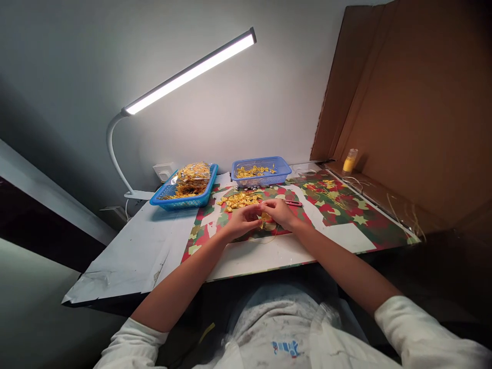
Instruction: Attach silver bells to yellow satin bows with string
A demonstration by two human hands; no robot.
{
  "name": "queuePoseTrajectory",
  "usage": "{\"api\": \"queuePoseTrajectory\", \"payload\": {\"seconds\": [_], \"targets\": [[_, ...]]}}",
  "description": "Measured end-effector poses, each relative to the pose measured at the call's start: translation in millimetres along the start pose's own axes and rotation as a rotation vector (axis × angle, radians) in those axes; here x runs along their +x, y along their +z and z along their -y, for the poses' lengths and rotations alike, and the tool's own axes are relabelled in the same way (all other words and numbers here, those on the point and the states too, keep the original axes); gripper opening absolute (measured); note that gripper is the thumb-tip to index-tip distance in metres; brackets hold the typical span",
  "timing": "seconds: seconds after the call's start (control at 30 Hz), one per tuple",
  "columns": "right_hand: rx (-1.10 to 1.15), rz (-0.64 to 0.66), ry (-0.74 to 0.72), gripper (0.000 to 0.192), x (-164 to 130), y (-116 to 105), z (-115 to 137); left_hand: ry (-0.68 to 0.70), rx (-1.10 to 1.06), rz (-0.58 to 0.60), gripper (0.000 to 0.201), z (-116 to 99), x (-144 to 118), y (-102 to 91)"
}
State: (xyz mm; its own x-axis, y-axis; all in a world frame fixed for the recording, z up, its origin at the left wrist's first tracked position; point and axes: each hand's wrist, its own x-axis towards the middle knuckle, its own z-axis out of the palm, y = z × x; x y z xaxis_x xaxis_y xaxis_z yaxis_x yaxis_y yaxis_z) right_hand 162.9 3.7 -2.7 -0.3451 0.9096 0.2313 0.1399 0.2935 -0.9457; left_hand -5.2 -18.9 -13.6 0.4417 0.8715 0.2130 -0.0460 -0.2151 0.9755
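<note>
My left hand (pixel 245 221) and my right hand (pixel 280 212) meet over the near middle of the table, fingertips pinched close together. Between them hangs a small yellow ribbon piece (pixel 265 219), partly covered by the fingers. From it a thin yellow cord (pixel 275 236) curves down towards the white strip of tabletop. Just beyond my left hand lies a loose pile of yellow ribbon pieces (pixel 236 201). A slim pink-handled tool (pixel 294 203) rests right behind my right hand; its other end is hidden.
Two baskets stand at the back: a blue basket (pixel 180 205) with a plastic bag of yellow pieces, and a periwinkle basket (pixel 282 177) holding more. Loose yellow cords (pixel 330 193) lie right. A lamp (pixel 192 72) arches above. A yellow-filled bottle (pixel 350 160) stands by the cardboard wall (pixel 415 102).
</note>
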Motion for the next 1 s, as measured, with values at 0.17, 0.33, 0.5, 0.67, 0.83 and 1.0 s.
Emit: {"api": "queuePoseTrajectory", "payload": {"seconds": [0.17, 0.33, 0.5, 0.67, 0.83, 1.0], "targets": [[0.143, -0.052, 0.092, 0.024, 1, -3, 0, 0.009, 0.043, 0.032, 0.054, 7, -1, -3.9], [0.516, -0.055, 0.318, 0.022, 4, -5, -1, 0.011, 0.057, 0.079, 0.066, 8, -1, -6.8], [0.647, -0.095, 0.314, 0.019, 9, -11, 0, -0.01, 0.065, 0.067, 0.077, -2, -4, -5.0], [0.758, -0.218, 0.158, 0.016, 14, -41, 14, -0.025, 0.087, -0.082, 0.057, -13, -4, -2.5], [0.812, -0.321, -0.114, 0.023, 13, -63, 40, 0.003, 0.077, -0.15, 0.035, -16, 3, -6.5], [0.722, -0.245, -0.192, 0.03, 9, -57, 67, -0.004, 0.019, -0.116, 0.044, -19, 5, -8.6]]}}
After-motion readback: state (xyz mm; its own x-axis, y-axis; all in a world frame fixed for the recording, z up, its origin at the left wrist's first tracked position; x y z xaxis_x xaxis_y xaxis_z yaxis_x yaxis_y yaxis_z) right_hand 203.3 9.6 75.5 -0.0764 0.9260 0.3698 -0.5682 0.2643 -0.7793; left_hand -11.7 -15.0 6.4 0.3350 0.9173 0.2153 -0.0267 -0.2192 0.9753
